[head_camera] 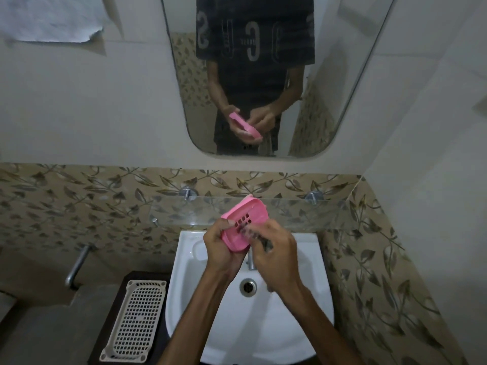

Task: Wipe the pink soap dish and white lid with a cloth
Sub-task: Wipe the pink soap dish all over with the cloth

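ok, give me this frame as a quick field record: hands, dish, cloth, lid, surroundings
left hand: left hand grips the pink soap dish from its left end
right hand: right hand works a dark cloth against the dish; blurred
dish pose: tilted, slotted inside facing the camera, held above the sink
white lid: pale shape at the sink's back left corner, too unclear to confirm
tap: tap below the dish
shelf: glass shelf behind the hands
left of sink: perforated white tray
wall: mirror reflects both hands and dish
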Demonstrator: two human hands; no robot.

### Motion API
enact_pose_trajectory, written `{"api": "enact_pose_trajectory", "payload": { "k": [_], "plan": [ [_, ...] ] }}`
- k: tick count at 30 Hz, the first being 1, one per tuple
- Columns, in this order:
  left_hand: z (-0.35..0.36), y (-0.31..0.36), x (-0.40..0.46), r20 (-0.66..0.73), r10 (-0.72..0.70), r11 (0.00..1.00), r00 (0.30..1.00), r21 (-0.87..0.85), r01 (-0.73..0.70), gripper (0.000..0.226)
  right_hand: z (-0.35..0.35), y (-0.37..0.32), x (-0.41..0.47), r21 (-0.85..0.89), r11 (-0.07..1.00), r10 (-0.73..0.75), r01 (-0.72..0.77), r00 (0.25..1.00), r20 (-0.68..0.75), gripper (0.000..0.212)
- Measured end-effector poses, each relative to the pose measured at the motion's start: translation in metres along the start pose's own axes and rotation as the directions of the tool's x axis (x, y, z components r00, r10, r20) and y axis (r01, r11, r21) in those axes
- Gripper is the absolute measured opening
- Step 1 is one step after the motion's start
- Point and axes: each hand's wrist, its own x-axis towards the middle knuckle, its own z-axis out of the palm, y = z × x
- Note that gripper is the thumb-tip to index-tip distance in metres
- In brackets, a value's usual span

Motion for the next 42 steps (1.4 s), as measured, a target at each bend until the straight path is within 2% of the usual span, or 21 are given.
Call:
{"api": "enact_pose_trajectory", "payload": {
  "k": [2,3,6,7,9,10,13,17,20,21,24,27,28,31,34,37,39,42],
  "plan": [
    [0.000,0.001,-0.004,0.021,-0.013,1.000,1.000,-0.002,0.013,0.046,0.001,-0.001,-0.003,-0.027,0.993,-0.111,0.114,0.987,0.115,0.028],
    [0.001,0.001,-0.005,0.028,-0.015,1.000,1.000,-0.011,0.015,0.045,0.000,0.001,-0.001,-0.046,0.993,-0.099,0.105,0.989,0.113,0.029],
    [0.000,0.001,-0.003,0.010,-0.001,1.000,1.000,-0.030,0.002,0.044,-0.004,0.012,0.005,-0.048,0.994,0.089,-0.093,0.992,-0.092,0.024],
    [0.001,0.002,-0.003,0.011,-0.003,1.000,1.000,-0.029,0.003,0.043,-0.004,0.011,0.003,-0.051,0.997,0.058,-0.063,0.994,-0.095,0.024],
    [0.000,0.003,-0.004,0.022,-0.004,0.999,1.000,-0.034,0.005,0.042,-0.002,0.006,-0.005,-0.083,0.994,-0.074,0.073,0.997,-0.009,0.025],
    [0.001,0.004,-0.003,0.027,0.000,1.000,1.000,-0.027,0.001,0.042,-0.002,0.005,-0.004,-0.101,0.992,-0.076,0.075,0.997,-0.014,0.024],
    [0.006,0.003,-0.003,0.026,0.028,0.999,0.999,0.030,-0.029,0.040,-0.008,0.012,0.011,-0.129,0.981,0.116,-0.143,0.973,-0.199,0.024],
    [0.003,0.003,-0.003,0.016,0.050,0.998,0.999,0.041,-0.051,0.041,-0.007,0.009,0.008,-0.195,0.981,-0.005,-0.013,0.996,-0.092,0.022],
    [0.006,0.001,-0.004,0.020,0.049,0.994,0.999,0.102,-0.051,0.041,-0.009,0.015,0.013,-0.214,0.969,0.092,-0.126,0.983,-0.160,0.021],
    [0.005,0.000,-0.004,0.017,0.050,0.995,0.999,0.089,-0.052,0.041,-0.008,0.015,0.012,-0.211,0.968,0.104,-0.133,0.985,-0.141,0.020],
    [-0.002,0.001,-0.004,-0.017,0.051,0.996,0.999,0.074,-0.049,0.039,-0.005,0.010,0.002,-0.134,0.986,0.102,-0.103,0.995,-0.014,0.018],
    [-0.003,-0.004,-0.005,-0.025,0.049,0.996,0.999,0.073,-0.047,0.039,-0.005,0.012,-0.001,-0.062,0.971,0.226,-0.233,0.969,-0.095,0.014],
    [-0.003,-0.006,-0.005,-0.030,0.051,0.996,0.998,0.070,-0.049,0.035,-0.003,0.009,-0.004,-0.026,0.968,0.245,-0.248,0.966,-0.079,0.013],
    [-0.005,-0.004,-0.003,-0.055,0.061,0.994,0.997,0.089,-0.056,0.026,0.004,-0.008,-0.013,0.090,0.972,0.211,-0.219,0.973,0.089,0.014],
    [-0.004,-0.006,-0.001,-0.046,0.065,0.995,0.997,0.081,-0.061,0.029,0.002,-0.003,-0.008,0.067,0.958,0.279,-0.278,0.960,-0.015,0.013],
    [-0.003,-0.009,0.001,-0.102,0.051,0.997,0.994,0.067,-0.044,0.041,0.003,-0.007,-0.011,0.192,0.935,0.274,-0.298,0.951,0.143,0.014],
    [-0.002,-0.010,0.004,-0.107,0.057,0.994,0.993,0.102,-0.046,0.037,0.006,-0.008,-0.012,0.269,0.899,0.322,-0.345,0.938,0.128,0.013],
    [0.001,-0.013,0.007,-0.093,0.107,0.989,0.990,0.108,-0.097,0.020,0.009,-0.005,-0.013,0.413,0.787,0.464,-0.459,0.881,0.095,0.017]
  ]
}}
